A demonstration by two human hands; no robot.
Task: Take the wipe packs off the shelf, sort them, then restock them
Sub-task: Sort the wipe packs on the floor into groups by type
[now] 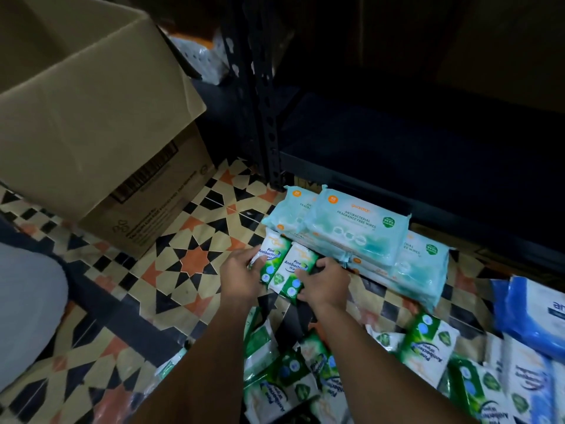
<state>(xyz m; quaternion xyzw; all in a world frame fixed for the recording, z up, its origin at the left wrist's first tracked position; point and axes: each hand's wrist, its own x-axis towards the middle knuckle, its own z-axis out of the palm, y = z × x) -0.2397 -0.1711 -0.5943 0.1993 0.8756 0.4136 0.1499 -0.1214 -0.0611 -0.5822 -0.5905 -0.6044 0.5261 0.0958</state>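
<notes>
Two green-and-white pine antibacterial wipe packs lie side by side on the tiled floor. My left hand (241,276) holds the left pack (270,255) by its left edge. Around the right side of the right pack (295,269) curl the fingers of my right hand (325,284). Just behind them sits a stack of pale teal fragrance-free wipe packs (354,231), several high and wide. A loose heap of more green pine packs (428,347) lies near my forearms. Blue wipe packs (529,313) sit at the right edge. The dark metal shelf (428,142) stands behind, its lower level dark.
A large open cardboard box (91,117) stands at the left on the patterned tile floor (189,258). The shelf's black upright post (269,133) stands between the box and the teal stack. A pale rounded shape fills the far left edge.
</notes>
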